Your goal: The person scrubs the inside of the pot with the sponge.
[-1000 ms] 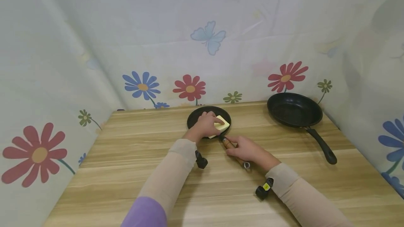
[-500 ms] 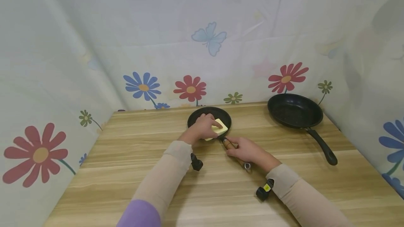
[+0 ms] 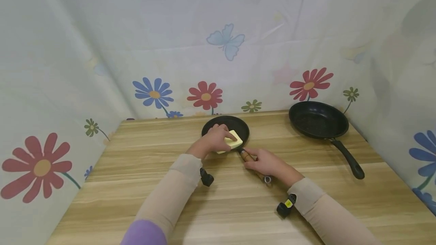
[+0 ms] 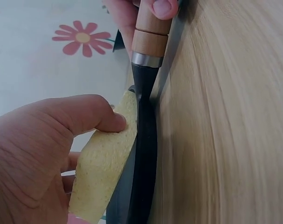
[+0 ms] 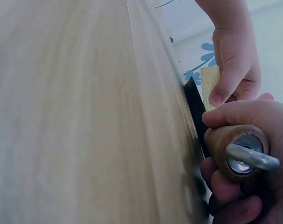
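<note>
A small black frying pan (image 3: pixel 241 126) with a wooden handle (image 5: pixel 220 140) sits on the table near its back edge. My left hand (image 3: pixel 216 138) grips a pale yellow sponge (image 3: pixel 235 139) at the pan's near side. In the left wrist view the thumb lies on the sponge (image 4: pixel 104 154), which rests against the pan's rim (image 4: pixel 146 154); most of the other fingers are hidden behind it. My right hand (image 3: pixel 263 161) holds the wooden handle, its fingers wrapped round it in the right wrist view. A metal hanging ring (image 5: pixel 253 156) sticks out from the handle's end.
A larger black frying pan (image 3: pixel 318 120) with a black handle (image 3: pixel 348 158) stands at the back right of the wood-grain table (image 3: pixel 153 162). Behind the table hangs a pale cloth (image 3: pixel 170 41) printed with flowers and a butterfly.
My left hand has slid the sponge a little left and toward me, to the pan's near rim. The right hand stays on the handle, and both pans remain in place.
</note>
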The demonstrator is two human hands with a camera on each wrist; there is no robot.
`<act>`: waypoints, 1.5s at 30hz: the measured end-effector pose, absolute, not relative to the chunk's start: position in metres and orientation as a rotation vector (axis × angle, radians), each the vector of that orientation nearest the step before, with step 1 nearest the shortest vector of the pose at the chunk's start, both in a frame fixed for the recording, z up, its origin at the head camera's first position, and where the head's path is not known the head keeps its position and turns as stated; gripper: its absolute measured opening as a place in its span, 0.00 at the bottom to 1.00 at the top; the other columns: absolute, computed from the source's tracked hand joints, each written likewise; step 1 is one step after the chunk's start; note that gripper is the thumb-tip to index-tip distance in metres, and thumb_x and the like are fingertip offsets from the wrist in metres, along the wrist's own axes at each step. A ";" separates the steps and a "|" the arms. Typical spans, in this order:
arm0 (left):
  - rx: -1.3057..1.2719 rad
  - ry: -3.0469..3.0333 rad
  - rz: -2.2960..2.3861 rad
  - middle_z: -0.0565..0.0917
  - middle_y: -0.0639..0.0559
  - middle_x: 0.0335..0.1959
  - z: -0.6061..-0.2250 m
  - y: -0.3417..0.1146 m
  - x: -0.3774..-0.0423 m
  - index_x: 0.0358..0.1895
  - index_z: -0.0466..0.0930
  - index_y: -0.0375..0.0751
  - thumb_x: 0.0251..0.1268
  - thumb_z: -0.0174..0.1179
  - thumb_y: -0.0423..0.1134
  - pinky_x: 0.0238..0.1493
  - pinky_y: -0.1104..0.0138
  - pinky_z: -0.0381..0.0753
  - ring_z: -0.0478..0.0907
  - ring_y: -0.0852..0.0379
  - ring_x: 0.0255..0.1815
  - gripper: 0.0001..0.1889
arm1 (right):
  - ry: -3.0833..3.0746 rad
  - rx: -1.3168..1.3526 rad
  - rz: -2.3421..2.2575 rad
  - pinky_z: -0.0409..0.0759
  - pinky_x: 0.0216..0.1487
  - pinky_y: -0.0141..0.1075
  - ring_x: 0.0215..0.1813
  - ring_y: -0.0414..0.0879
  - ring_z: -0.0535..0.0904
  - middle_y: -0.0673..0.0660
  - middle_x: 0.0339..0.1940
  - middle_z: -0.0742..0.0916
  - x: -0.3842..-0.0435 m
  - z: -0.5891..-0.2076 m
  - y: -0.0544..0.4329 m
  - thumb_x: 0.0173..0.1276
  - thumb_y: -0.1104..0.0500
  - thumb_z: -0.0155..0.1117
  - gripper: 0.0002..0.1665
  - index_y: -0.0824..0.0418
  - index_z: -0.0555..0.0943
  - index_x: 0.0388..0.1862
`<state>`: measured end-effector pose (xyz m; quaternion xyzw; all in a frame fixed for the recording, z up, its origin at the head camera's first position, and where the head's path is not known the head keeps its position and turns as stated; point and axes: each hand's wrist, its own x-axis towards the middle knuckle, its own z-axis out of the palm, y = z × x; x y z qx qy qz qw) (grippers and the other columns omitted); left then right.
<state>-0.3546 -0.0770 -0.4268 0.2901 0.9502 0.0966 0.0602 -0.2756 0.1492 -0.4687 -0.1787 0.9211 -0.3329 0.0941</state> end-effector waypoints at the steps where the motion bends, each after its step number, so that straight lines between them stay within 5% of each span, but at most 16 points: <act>1: 0.879 2.876 0.287 0.74 0.50 0.59 -0.426 -0.078 -0.354 0.56 0.87 0.61 0.55 0.68 0.45 0.61 0.53 0.67 0.66 0.49 0.57 0.22 | 2.732 -0.525 -0.988 0.74 0.28 0.38 0.17 0.40 0.73 0.50 0.20 0.81 -0.276 -0.469 0.149 0.68 0.48 0.65 0.38 0.52 0.71 0.76; 7: 0.875 2.878 0.269 0.75 0.51 0.59 -0.428 -0.086 -0.352 0.56 0.87 0.63 0.55 0.68 0.45 0.61 0.54 0.66 0.66 0.49 0.57 0.22 | 2.733 -0.512 -0.990 0.74 0.30 0.38 0.20 0.42 0.74 0.52 0.28 0.84 -0.276 -0.470 0.149 0.67 0.48 0.66 0.38 0.51 0.71 0.75; 20: 0.921 2.855 0.360 0.77 0.50 0.59 -0.431 -0.110 -0.353 0.55 0.87 0.59 0.53 0.65 0.41 0.62 0.52 0.67 0.67 0.48 0.60 0.23 | 2.732 -0.496 -0.997 0.74 0.31 0.38 0.20 0.42 0.74 0.53 0.30 0.85 -0.274 -0.468 0.149 0.67 0.48 0.66 0.38 0.53 0.71 0.75; 45: 0.974 2.785 0.459 0.82 0.48 0.59 -0.426 -0.130 -0.359 0.52 0.89 0.52 0.55 0.62 0.38 0.70 0.50 0.63 0.73 0.47 0.63 0.19 | 2.722 -0.505 -1.020 0.75 0.25 0.36 0.17 0.40 0.74 0.48 0.14 0.79 -0.275 -0.468 0.151 0.66 0.47 0.66 0.39 0.53 0.71 0.76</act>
